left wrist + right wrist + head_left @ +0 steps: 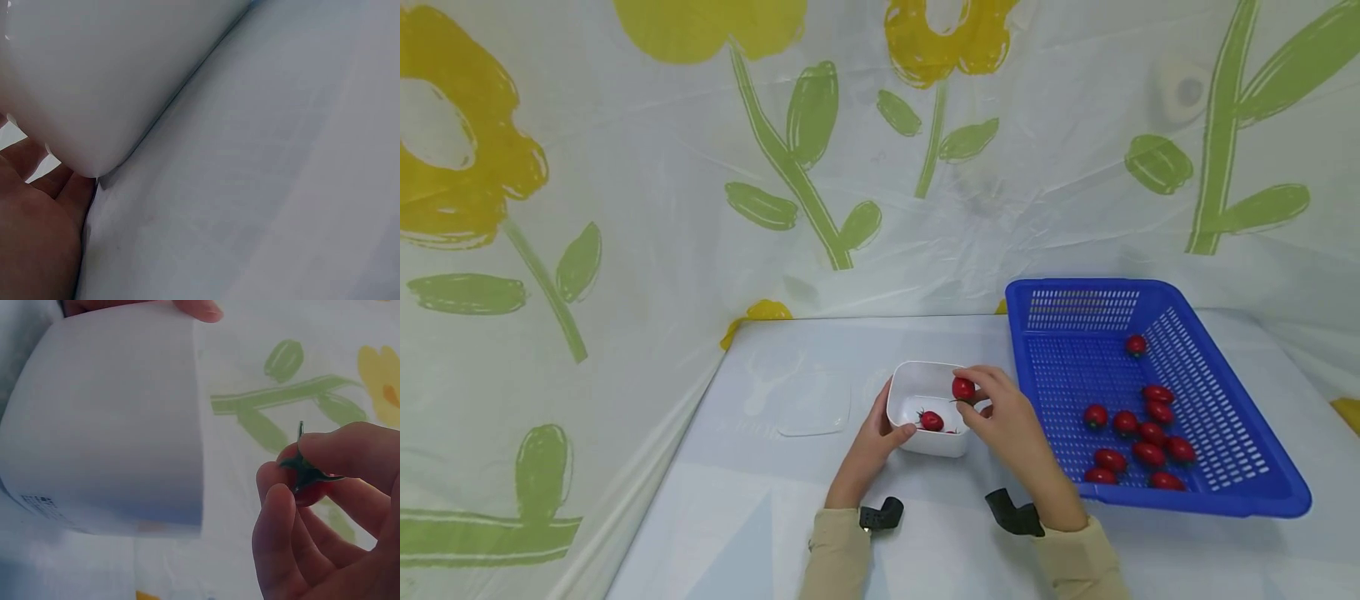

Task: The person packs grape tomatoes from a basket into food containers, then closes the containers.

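Observation:
A white square plastic container (928, 443) stands on the table, with cherry tomatoes (931, 421) lying at its bottom. My left hand (874, 435) grips its left side, thumb at the front rim and fingers along the wall; in the left wrist view that hand (37, 231) lies against the container's lower corner (94, 125). Over the container's right rim, my right hand (1006, 421) pinches a red cherry tomato (963, 388) between thumb and fingers. The right wrist view shows this tomato's green stem and calyx (302, 470) facing the camera, beside the container's outer wall (112, 419).
To the right sits a blue perforated basket (1247, 505) with several cherry tomatoes (1152, 433) in it. A clear plastic lid (812, 408) lies on the table, left of the container. Behind the table hangs a flower-printed curtain (1060, 167).

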